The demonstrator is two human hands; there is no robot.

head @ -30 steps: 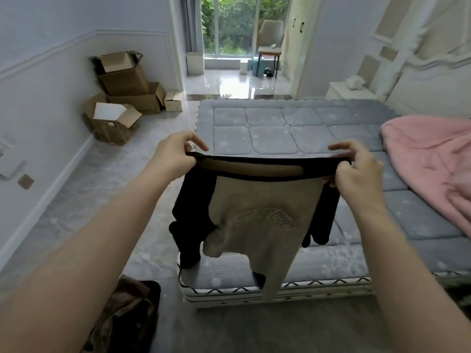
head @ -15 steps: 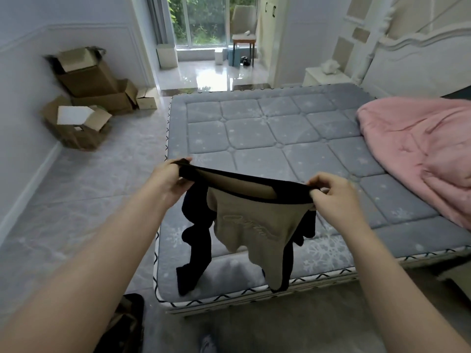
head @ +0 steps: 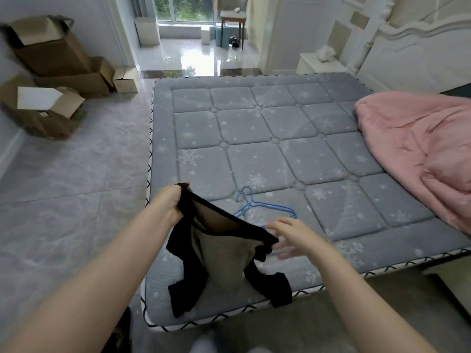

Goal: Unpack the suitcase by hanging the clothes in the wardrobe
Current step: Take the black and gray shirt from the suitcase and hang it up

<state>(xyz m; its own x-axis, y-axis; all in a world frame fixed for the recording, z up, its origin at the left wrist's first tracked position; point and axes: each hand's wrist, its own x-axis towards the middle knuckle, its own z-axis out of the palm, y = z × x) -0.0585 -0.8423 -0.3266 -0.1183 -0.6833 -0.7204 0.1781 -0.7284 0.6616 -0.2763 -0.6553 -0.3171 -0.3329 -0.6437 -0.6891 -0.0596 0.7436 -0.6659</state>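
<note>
My left hand [head: 169, 203] grips one end of the black collar band of the garment [head: 221, 256], fingers curled round the fabric. The garment is black with a tan front panel. It hangs from that hand above the near left corner of the mattress [head: 267, 138], and its lower black parts lie on the mattress surface close to the near edge.

My right hand [head: 290, 235] is at the other end of the collar band, fingers spread and fairly straight. The fingertips are blurred; they look to be touching the band's end or just off it, and I cannot tell which. No curled hold on the fabric is visible.

A blue wire hanger [head: 257, 207] lies flat on the mattress just beyond the garment, partly hidden behind my right hand, its hook pointing toward the far end of the mattress.

A pink blanket [head: 418, 154] is heaped on the right side of the mattress, well apart from the garment. A white headboard [head: 420, 52] stands to the mattress's far right. Open cardboard boxes [head: 53, 80] are stacked on the floor against the wall, left of the mattress and well apart from it. A small nightstand [head: 318, 64] stands past the mattress's far right corner.
</note>
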